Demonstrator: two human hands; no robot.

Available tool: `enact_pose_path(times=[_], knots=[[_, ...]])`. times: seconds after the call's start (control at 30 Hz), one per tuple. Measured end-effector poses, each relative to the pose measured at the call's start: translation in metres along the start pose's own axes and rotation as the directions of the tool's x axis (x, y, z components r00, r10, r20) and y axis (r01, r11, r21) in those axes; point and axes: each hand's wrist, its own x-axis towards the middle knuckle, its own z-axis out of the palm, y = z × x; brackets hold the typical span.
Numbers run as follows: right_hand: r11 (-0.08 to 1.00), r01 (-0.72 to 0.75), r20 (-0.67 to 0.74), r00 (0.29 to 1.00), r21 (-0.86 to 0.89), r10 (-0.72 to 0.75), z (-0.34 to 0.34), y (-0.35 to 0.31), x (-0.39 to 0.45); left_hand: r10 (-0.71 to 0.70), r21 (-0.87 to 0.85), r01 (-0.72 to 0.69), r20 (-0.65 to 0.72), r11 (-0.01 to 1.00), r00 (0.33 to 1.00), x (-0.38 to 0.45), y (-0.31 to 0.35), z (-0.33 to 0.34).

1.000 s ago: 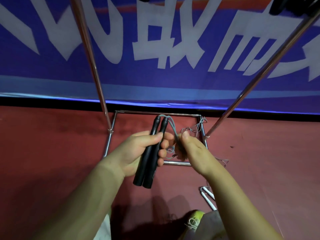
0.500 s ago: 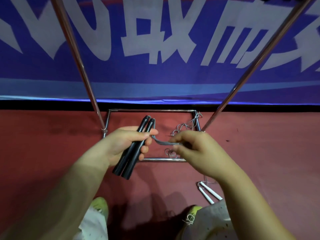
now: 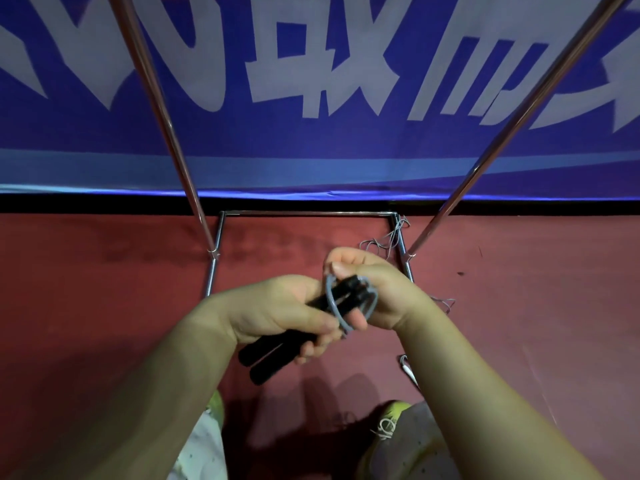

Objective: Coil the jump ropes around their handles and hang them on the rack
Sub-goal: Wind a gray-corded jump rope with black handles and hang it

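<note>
While rack poles (image 3: 162, 109) flank, loose cord (image 3: 386, 242) behind.

You face a blue banner (image 3: 311, 147) with large pale characters, hung above a red floor (image 3: 104, 306). Your yellow-green shoes (image 3: 389, 419) show at the bottom (laces pale), beside light trouser legs (image 3: 201, 448).

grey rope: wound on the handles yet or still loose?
Partly wound: the rope loops the black handles near their top, pinched by the right hand; its remainder is hidden.
</note>
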Motion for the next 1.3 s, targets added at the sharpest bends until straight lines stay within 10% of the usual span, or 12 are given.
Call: enact_pose_path(times=[0.3,0.7,1.0,1.3], knots=[[0.964,0.175,-0.047,0.981,-0.202,-0.188,-0.027,0.002,0.005,0.070,-0.229,-0.150,-0.324,0.962,0.944,0.000,0.006,-0.011],[0.754,-0.008,-0.403,0.849,-0.656,-0.342,-0.010,0.010,0.008,0.075,0.064,-0.047,-0.580,0.997,0.811,0.010,0.000,-0.013],[0.714,-0.350,-0.565,0.822,-0.606,-0.077,0.003,0.017,0.012,0.122,0.299,0.138,-0.707,0.944,0.696,0.017,-0.010,-0.020],[0.638,-0.363,-0.523,0.849,-0.679,-0.074,0.011,0.016,0.012,0.105,0.231,0.106,-0.743,0.967,0.661,0.015,-0.012,-0.024]])
